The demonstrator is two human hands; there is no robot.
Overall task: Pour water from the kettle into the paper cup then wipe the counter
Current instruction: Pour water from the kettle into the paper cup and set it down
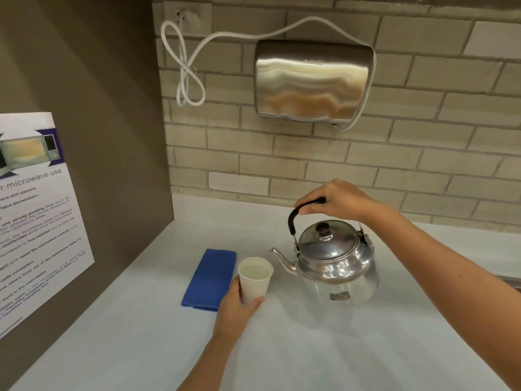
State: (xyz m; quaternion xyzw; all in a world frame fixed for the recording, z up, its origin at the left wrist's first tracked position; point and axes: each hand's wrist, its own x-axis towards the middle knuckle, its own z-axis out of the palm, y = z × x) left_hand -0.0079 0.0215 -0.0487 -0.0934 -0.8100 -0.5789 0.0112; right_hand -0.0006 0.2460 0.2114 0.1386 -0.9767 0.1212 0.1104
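**Kettle upright beside a cup that already holds water**

The right hand (342,201) is closed over the top of the black handle (298,214) of the steel kettle (335,258), which stands level toward the back edge of the white counter (310,348); whether its base rests on the counter or hangs just above it I cannot tell. Its spout (282,259) points left, close to the rim of the paper cup (255,279) but not over it, and no stream shows. The left hand (238,309) is wrapped around the lower part of the cup, thumb and fingers curled on its wall, keeping it upright just left of the kettle. Clear liquid seems to sit inside the cup, fairly high. A folded blue cloth (210,279) lies flat on the counter behind the left hand, toward the left edge by the brown side panel (98,136).

Judging from this, the pour looks done or nearly so, with 1 step left: wiping. To finish well:

1. Set the kettle down flat and let go only once it is steady.
2. Hold the cup lightly; paper walls buckle under a squeeze and a full cup slops.
3. Park the cup away from the cloth before picking the cloth up.
4. Wipe around the kettle base and under the spout, where drips would likely land.
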